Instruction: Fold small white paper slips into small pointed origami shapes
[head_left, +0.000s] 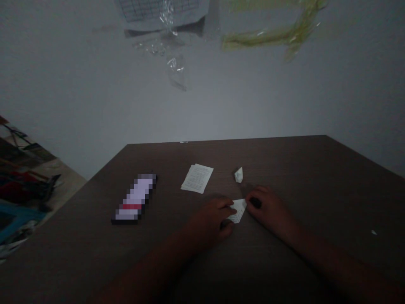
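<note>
Now pinching a paper slip point(239, 210), at five o'clock from view centre, by its two-o'clock corner with right hand point(268, 207), resting unclenched left hand point(207, 217) on its nine-o'clock side.

This looks like a room in a home, though I cannot be sure. My brown wood-grained table point(284, 162) stands against a pale wall point(79, 84) bearing yellowish tape point(262, 39) and a gridded sheet point(142, 12) (clear, shiny tape point(175, 65) runs over it). To my left, red and blue clutter point(19, 219), too dim to identify, covers part of a light floor point(71, 175).
</note>
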Available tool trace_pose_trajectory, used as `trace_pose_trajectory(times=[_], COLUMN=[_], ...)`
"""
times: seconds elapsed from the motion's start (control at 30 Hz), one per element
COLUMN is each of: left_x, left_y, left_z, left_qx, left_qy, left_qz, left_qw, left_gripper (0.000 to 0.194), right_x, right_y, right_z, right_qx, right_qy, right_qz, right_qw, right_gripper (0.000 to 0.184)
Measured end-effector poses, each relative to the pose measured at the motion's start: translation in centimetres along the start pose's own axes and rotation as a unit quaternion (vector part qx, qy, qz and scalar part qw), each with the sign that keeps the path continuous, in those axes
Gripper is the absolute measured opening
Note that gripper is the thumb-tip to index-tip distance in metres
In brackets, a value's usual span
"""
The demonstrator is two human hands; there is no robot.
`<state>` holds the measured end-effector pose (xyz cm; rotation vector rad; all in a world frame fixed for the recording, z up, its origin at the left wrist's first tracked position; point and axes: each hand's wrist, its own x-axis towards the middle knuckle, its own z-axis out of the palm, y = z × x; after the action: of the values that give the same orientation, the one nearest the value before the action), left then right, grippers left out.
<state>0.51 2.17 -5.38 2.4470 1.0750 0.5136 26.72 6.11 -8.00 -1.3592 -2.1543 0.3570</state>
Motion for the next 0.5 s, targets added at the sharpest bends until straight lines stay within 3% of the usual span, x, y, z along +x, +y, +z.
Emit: trace_pose_trajectory(times=[0.13,0.3,0.5], left_x=[0.1,-0.1,-0.5], left_y=[0.0,0.2,0.3], left_z=[-0.1,-0.9,-1.7], left_qx=[0.006,0.000,-0.044], left_qy=[-0.016,-0.028,-0.049], left_qz=[-0.012,-0.017,-0.022], left_qw=[1.000,0.999,0.998], left_gripper=[0.036,0.042,0.051], right_x=[0.0,-0.5,-1.2], right_y=[-0.1,-0.9,-2.5], right_z=[-0.4,-0.6,-0.9], right_qx=[0.010,0.043,0.060], right_qy=[0.008,0.006,-0.117], right_qz=[-0.012,-0.115,-0.179], right_qw=[1.000,0.992,0.975], right_gripper=[0.010,0.015,0.020])
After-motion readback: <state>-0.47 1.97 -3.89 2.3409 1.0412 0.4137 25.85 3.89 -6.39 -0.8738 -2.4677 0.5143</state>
